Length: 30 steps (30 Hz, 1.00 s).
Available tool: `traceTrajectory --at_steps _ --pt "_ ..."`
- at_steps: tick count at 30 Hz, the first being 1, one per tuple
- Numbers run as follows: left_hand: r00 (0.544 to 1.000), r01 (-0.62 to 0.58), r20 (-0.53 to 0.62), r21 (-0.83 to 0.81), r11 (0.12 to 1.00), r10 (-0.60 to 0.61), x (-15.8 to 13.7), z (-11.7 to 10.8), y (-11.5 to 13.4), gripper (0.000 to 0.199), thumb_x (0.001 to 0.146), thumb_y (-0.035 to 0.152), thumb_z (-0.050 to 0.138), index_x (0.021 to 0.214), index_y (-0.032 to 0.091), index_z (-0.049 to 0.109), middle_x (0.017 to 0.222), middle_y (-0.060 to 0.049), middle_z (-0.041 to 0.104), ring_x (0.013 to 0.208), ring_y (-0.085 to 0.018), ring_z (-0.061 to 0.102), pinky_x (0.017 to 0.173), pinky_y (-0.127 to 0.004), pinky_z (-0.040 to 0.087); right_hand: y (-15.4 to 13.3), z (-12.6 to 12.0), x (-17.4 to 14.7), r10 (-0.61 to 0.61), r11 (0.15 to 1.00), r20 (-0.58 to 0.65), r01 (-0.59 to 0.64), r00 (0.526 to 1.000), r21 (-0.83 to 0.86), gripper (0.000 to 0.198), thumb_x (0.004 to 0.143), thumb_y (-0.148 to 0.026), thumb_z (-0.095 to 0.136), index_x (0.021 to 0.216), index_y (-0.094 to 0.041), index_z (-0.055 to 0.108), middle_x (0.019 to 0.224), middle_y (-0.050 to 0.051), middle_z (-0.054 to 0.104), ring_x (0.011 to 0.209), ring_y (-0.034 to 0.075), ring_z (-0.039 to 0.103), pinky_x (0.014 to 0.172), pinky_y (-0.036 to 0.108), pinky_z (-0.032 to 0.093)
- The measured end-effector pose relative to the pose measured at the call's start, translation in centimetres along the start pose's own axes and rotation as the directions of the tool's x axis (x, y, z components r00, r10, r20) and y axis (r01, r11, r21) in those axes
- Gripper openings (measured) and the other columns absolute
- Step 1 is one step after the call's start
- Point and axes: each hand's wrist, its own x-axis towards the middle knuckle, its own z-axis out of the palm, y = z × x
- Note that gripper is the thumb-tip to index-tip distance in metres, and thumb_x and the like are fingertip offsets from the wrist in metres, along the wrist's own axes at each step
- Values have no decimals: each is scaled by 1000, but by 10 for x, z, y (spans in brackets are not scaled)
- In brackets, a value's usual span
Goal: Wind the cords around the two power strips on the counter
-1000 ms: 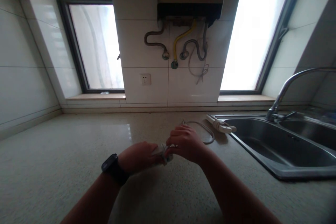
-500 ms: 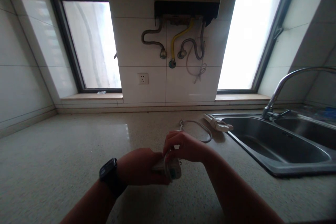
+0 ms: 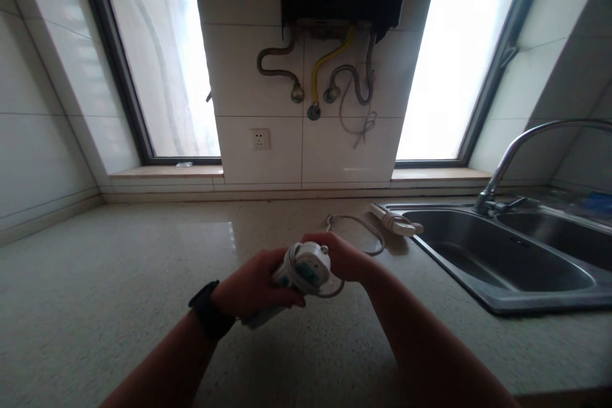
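Fingers (image 3: 282, 296) of the left hand (image 3: 253, 290) are wrapped round the lower body of a small white handheld device (image 3: 303, 268), clenched on it from below, so its rounded head tips up toward the camera and the face with its bluish marking can be read. Right hand (image 3: 347, 255) comes in from the other side, fingers curled over the far edge of that head, gripping it too; what exactly the fingertips press I cannot tell, they are hidden behind the casing. A thin cord loop (image 3: 329, 290) hangs under the device, just clear of the speckled bench (image 3: 119, 280), and the whole thing is held up off the surface between both hands, near the middle of the bench front. A dark watch (image 3: 208, 315) sits on the left wrist. Further back on the bench lies a grey coiled cable (image 3: 363, 229) and, just beside the sink rim, a white power strip (image 3: 394, 222). Over to the right, the steel sink (image 3: 497, 261) has two basins, the near one looks bare, the far one too cropped to judge, with the tap (image 3: 516, 153) arching above. A wall socket (image 3: 261, 138) sits unused on the tiles behind.
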Motion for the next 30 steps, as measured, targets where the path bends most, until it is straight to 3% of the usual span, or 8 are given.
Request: traceTrajectory --at_steps 3,7,13,17,20,25,30 --pt "987 72 -135 -117 990 -88 3 2 -7 41 80 42 77 109 17 66 90 -6 73 72 -19 69 66 -33 58 8 2 4 8 999 -49 -11 999 -49 19 92 -28 54 79 -16 60 73 -1 56 70 13 48 66 23 41" --pt "956 87 -262 -178 980 -133 9 7 -12 38 87 48 69 107 16 64 86 -6 69 67 -17 66 61 -32 57 17 0 7 101 974 -85 -116 991 -195 27 96 -25 43 73 -17 54 66 -3 46 61 10 40 57 22 33" --pt "937 67 -299 -349 935 -178 15 14 -16 49 84 49 72 119 19 55 89 -6 68 72 -19 67 59 -31 58 13 -2 7 170 949 -78 -185 982 -254 25 95 -19 41 75 -17 55 65 -4 46 59 10 40 56 23 32" --pt "927 93 -316 -325 941 -200 15 8 -16 47 86 51 70 116 18 58 85 -5 68 67 -17 67 57 -30 57 13 -3 6 200 934 -68 -212 977 -289 27 98 -24 43 84 -15 64 66 -3 48 60 11 43 57 22 33" --pt "895 139 -370 -303 943 -250 15 2 -16 44 87 53 66 112 17 60 79 -4 68 60 -16 66 54 -28 54 12 -1 6 227 897 -93 -246 969 -367 26 98 -23 46 89 -15 69 68 -2 54 61 11 46 59 23 34" --pt "860 97 -450 -318 943 -240 17 -8 -27 40 84 45 69 111 16 61 82 -4 66 69 -18 67 58 -30 58 6 -1 2 139 778 -150 -201 979 -595 21 97 -27 54 90 -18 71 73 2 67 65 13 56 60 24 31" --pt "809 163 -533 -204 965 -250 17 -19 -41 42 82 49 69 109 18 63 76 -1 64 63 -17 64 56 -30 57 -6 -1 -3 30 542 -155 -147 987 -828 20 100 -31 54 98 -22 72 85 5 75 72 18 66 63 26 32"
